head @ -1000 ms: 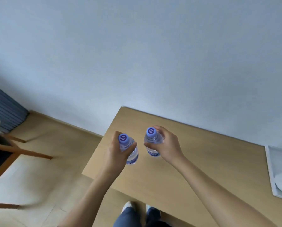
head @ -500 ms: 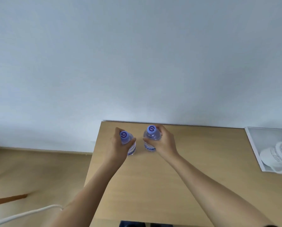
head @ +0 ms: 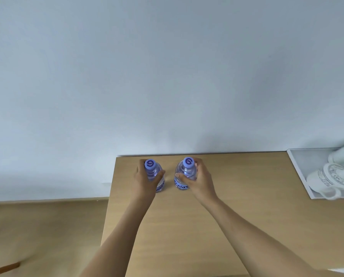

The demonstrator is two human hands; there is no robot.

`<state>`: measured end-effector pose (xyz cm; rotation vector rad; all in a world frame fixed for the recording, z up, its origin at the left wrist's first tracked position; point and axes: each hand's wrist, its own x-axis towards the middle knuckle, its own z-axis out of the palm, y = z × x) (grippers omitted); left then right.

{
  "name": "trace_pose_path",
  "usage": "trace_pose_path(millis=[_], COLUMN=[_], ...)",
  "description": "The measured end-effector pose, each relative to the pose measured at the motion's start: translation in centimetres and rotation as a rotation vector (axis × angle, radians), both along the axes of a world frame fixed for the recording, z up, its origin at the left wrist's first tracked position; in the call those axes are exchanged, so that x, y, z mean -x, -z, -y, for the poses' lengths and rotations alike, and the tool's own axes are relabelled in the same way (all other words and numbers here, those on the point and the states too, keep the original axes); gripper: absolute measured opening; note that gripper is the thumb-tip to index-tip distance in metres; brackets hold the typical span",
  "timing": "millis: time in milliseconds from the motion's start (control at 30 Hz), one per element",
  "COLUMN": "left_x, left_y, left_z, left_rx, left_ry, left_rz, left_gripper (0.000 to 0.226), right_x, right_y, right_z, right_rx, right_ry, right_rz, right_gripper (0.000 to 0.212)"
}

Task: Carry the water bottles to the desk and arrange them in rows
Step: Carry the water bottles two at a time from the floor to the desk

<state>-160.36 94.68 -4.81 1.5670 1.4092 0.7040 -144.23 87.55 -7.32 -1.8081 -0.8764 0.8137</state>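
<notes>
- Two bottles are at the surface (head: 187, 226) now, both upright near its far left corner, close to the wall (head: 167, 76).
- The left bottle (head: 154, 176) is held by the left hand (head: 145, 180), whose fingers and thumb curl round its upper body just below the blue cap.
- The right bottle (head: 184, 177) is held in the same way by the right hand (head: 199, 180), just beside the first one, with a small gap between them.
- I cannot tell for sure if the bottoms already touch the wood or are a little above it; they look very low.
- My judgement: the carrying of this pair is nearly done, and the two seem to begin a first row along the back edge.
- What is left, as I judge: to let go of both, and to bring more bottles if there are any; no others are in view.
- At the far right a white tray (head: 299, 168) with white cups (head: 327, 176) stands well apart.
</notes>
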Motion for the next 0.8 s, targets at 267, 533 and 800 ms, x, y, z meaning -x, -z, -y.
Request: trace_pose_path(millis=[267,533,800], left_x=[-0.1,0.6,1.2], left_y=[-0.2,-0.2,0.4], left_z=[0.0,0.8,7.4], left_rx=[-0.016,0.075,0.088], left_ry=[0.021,0.040,0.051], left_rz=[-0.014,-0.029,-0.215], left_gripper=[0.037,0.076,0.082], right_x=[0.7,0.9,-0.1], right_y=[-0.3,-1.2,-2.1], right_z=[-0.2,1.0,6.5], right_rx=[0.015,0.051,0.120], right_ry=[0.040,0.060,0.176], right_rz=[-0.022,-0.027,-0.013], right_gripper=[0.052,0.054,0.068])
